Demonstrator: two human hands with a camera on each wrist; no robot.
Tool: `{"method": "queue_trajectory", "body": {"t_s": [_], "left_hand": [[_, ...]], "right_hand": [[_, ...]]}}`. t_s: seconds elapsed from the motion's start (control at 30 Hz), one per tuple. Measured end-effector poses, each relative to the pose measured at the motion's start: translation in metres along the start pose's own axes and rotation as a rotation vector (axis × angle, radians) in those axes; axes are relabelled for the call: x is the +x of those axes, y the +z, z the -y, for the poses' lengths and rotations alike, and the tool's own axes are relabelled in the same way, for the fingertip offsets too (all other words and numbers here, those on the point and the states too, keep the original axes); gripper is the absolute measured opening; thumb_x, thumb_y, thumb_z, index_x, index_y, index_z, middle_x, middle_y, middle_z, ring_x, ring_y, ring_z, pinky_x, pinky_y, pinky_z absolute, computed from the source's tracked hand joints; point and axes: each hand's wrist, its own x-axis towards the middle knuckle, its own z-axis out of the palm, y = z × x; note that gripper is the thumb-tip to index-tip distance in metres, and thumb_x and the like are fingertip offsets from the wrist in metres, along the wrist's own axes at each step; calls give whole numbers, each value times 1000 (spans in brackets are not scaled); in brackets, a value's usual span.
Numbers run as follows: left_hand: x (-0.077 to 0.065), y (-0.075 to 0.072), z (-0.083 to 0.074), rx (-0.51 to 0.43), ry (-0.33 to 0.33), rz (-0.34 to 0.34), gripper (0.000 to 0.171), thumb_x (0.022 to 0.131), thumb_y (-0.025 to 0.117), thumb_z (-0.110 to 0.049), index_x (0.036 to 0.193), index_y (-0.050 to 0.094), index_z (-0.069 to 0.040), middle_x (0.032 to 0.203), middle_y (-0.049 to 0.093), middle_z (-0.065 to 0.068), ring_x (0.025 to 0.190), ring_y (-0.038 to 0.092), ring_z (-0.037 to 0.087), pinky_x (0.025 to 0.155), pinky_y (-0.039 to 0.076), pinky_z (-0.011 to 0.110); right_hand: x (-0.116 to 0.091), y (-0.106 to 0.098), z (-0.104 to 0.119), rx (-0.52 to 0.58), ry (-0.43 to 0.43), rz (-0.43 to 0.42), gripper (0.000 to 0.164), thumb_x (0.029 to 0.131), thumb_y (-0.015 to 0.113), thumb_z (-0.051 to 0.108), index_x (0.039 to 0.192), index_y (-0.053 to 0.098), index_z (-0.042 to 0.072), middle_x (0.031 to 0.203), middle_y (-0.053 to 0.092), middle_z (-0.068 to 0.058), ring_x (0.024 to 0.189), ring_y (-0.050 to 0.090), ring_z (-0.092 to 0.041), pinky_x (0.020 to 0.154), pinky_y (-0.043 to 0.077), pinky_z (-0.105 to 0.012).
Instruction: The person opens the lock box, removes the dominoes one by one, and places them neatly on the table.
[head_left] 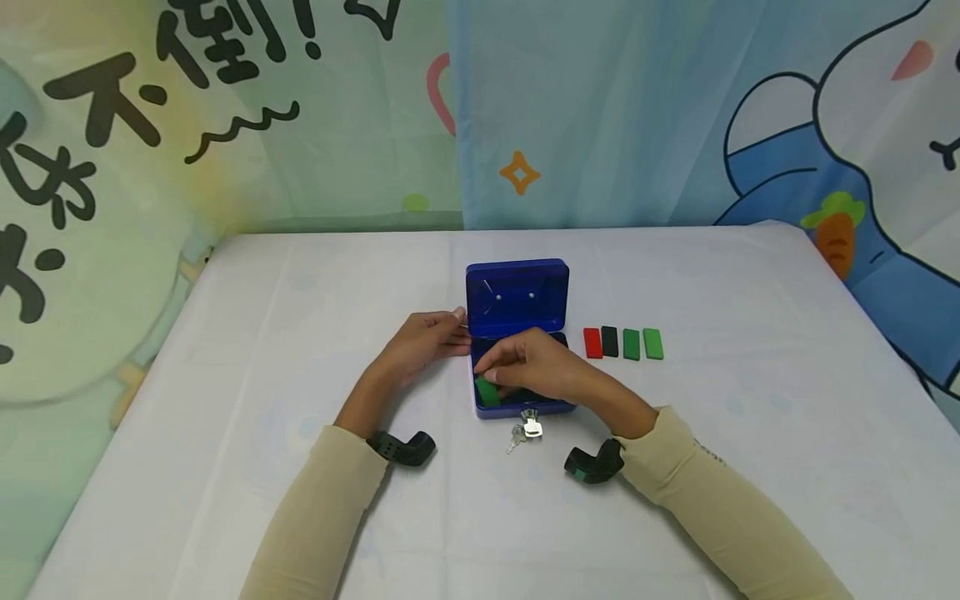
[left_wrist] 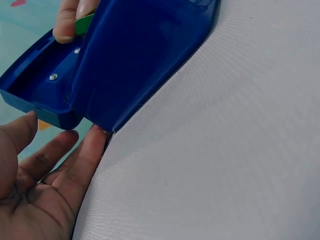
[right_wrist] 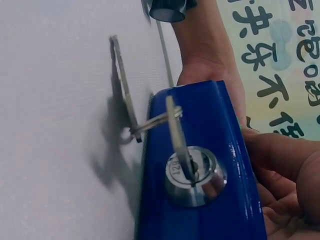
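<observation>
A blue metal cash box [head_left: 517, 298] stands on the table with its lid raised. My right hand [head_left: 536, 364] reaches over the tray and pinches a small green block [head_left: 488, 392] by the box's front left corner; the same green block [left_wrist: 85, 24] shows beside the fingertips in the left wrist view. My left hand [head_left: 431, 340] lies at the box's left side near the hinge, its extended fingers [left_wrist: 92, 147] touching the box's back corner. A key [right_wrist: 177, 135] sits in the round silver lock [right_wrist: 195, 182] on the front wall. My right hand hides much of the box's inside.
Right of the box, a red block [head_left: 592, 342], a black block [head_left: 610, 342] and two green blocks, one at the row's end [head_left: 653, 343], lie on the white tablecloth [head_left: 720, 483]. A second key [head_left: 516, 437] hangs before the lock. A printed curtain [head_left: 600, 125] rises behind the table.
</observation>
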Motion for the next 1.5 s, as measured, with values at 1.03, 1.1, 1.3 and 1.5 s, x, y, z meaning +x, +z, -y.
{"method": "queue_trajectory", "body": {"t_s": [1.03,1.1,1.3,1.5], "left_hand": [[-2,-1,-2,34,11,15,42,105,48,-25,124,57,11,110,63,24,97,67,26,87,53,33],[-3,0,-3,36,15,15,42,105,48,-25,124,57,11,110,63,24,97,67,26,87,54,33],[-3,0,-3,37,19,17,42,104,48,-25,125,56,11,111,63,25,97,67,26,88,53,33],[-2,0,0,22,14,9,36,104,48,-18,122,58,13,108,64,23,93,67,23,86,54,32]], "right_hand": [[-9,-9,-1,-62,93,9,23,94,64,10,115,71,5,108,70,-6,91,68,-22,90,52,-37],[-11,-11,-2,-46,88,5,24,94,64,10,116,71,3,107,71,-8,87,69,-23,88,53,-37],[-15,-17,-3,-34,75,-27,23,94,63,8,115,70,1,108,70,-11,85,70,-24,84,55,-36],[-23,-24,-3,-12,49,-75,26,94,63,9,119,68,1,117,67,-12,91,69,-25,87,54,-37]]}}
